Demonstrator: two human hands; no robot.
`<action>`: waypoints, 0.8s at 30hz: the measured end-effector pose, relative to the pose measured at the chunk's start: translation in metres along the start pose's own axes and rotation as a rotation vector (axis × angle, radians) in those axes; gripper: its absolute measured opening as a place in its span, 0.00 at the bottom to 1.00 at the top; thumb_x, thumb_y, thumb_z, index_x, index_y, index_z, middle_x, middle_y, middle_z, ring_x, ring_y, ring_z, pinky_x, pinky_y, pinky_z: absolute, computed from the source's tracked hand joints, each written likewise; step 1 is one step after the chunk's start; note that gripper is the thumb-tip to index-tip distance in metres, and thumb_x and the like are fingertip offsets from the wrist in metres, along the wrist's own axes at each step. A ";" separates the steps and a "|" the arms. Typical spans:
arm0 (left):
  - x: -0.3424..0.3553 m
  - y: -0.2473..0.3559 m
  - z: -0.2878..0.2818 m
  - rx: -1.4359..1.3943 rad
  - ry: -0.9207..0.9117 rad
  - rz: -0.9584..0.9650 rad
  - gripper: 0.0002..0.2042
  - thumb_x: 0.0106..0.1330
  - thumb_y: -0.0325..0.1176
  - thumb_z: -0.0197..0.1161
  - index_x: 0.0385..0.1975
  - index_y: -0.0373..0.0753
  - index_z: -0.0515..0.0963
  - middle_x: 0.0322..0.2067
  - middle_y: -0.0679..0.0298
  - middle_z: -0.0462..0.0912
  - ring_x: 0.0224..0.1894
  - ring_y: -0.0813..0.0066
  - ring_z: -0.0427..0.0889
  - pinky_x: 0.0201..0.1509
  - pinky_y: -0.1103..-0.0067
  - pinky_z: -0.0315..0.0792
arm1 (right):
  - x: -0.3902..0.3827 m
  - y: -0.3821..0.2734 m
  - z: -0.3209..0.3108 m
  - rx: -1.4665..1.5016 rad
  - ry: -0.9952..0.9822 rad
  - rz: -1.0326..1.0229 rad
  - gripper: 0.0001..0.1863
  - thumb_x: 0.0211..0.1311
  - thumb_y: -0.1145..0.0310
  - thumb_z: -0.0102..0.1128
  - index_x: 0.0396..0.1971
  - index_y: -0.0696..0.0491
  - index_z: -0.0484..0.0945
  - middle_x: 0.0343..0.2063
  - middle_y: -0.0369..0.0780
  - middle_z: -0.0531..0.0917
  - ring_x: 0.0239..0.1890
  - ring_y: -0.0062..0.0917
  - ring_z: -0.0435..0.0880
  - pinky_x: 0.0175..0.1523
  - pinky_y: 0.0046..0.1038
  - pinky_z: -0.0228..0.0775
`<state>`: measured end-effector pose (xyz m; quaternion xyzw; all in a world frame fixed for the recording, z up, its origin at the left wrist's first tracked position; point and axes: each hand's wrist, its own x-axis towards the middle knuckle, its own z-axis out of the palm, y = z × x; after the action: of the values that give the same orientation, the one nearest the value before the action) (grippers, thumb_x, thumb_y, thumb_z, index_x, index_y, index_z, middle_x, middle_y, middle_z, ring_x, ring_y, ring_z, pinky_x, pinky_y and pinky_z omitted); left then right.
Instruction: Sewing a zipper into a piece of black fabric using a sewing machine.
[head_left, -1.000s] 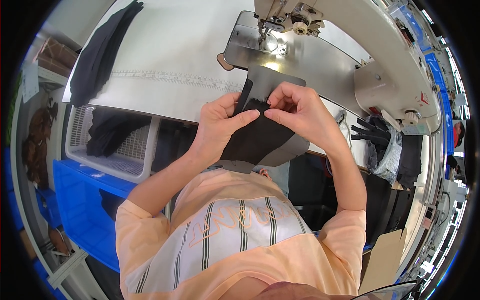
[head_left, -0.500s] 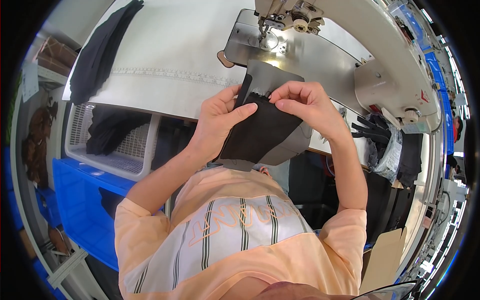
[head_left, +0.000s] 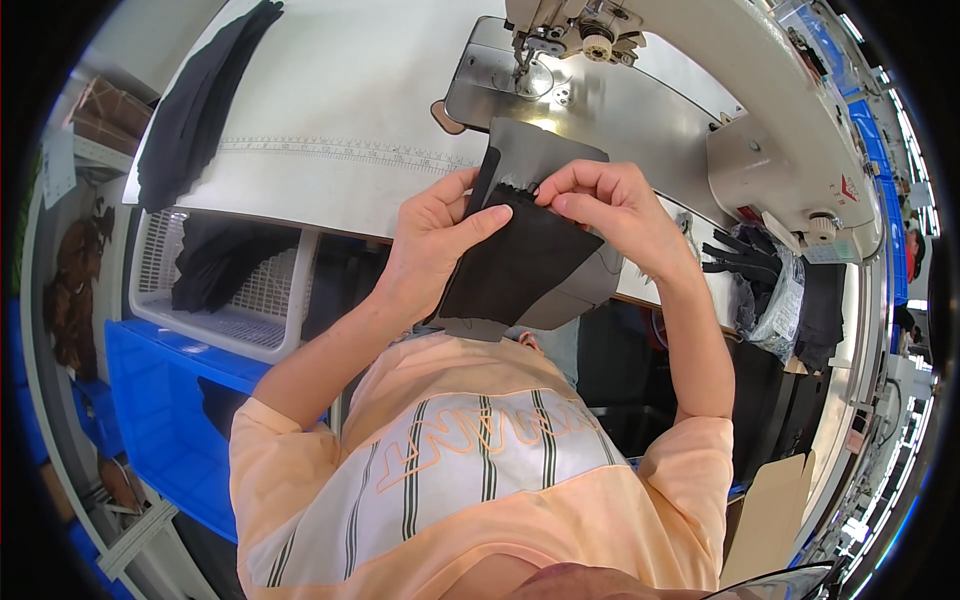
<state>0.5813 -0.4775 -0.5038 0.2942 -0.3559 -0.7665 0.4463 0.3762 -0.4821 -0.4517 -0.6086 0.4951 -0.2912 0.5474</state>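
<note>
A black and dark grey fabric piece point(head_left: 510, 255) is held up in front of my chest, at the near edge of the sewing table. Its left edge lies between the thumb and fingers of my left hand point(head_left: 440, 228). My right hand point(head_left: 600, 198) pinches at the upper part of the black panel, beside a frayed or gathered edge; whether a thread sits in the fingertips is too small to tell. Just beyond the fabric stands a sewing machine point(head_left: 765, 150), its needle area point(head_left: 524, 75) over a shiny metal plate point(head_left: 480, 100).
Black fabric strips point(head_left: 205, 105) lie stacked on the white table point(head_left: 330, 100) at the left. Below them are a white basket point(head_left: 225, 325) holding black cloth and a blue bin point(head_left: 160, 400). On the right lie black zippers point(head_left: 745, 255) and a clear plastic bag point(head_left: 780, 310).
Almost nothing differs. The fabric and both hands have shifted very slightly, and the right fingertips remain at the same edge.
</note>
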 end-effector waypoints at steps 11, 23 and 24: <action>-0.001 -0.005 0.000 0.095 0.023 0.017 0.25 0.62 0.24 0.61 0.59 0.31 0.64 0.40 0.60 0.82 0.38 0.84 0.79 0.43 0.84 0.74 | 0.003 -0.009 0.014 -0.213 0.076 -0.048 0.08 0.53 0.70 0.64 0.26 0.60 0.78 0.18 0.35 0.79 0.22 0.16 0.75 0.27 0.21 0.65; 0.019 0.084 0.008 1.171 -0.596 0.376 0.32 0.48 0.36 0.72 0.56 0.35 0.72 0.47 0.59 0.80 0.58 0.66 0.71 0.69 0.55 0.43 | -0.012 -0.043 0.005 -0.424 -0.054 -0.306 0.08 0.50 0.75 0.66 0.23 0.59 0.74 0.18 0.34 0.77 0.21 0.16 0.72 0.28 0.21 0.64; 0.023 0.085 0.006 1.172 -0.598 0.379 0.32 0.48 0.36 0.72 0.56 0.35 0.72 0.47 0.59 0.80 0.58 0.66 0.71 0.69 0.55 0.43 | -0.013 -0.047 -0.002 -0.322 -0.056 -0.281 0.08 0.50 0.75 0.67 0.23 0.58 0.74 0.20 0.33 0.77 0.23 0.15 0.72 0.31 0.21 0.64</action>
<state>0.6074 -0.5255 -0.4352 0.1955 -0.8653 -0.4044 0.2224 0.3835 -0.4752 -0.4038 -0.7591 0.4300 -0.2647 0.4109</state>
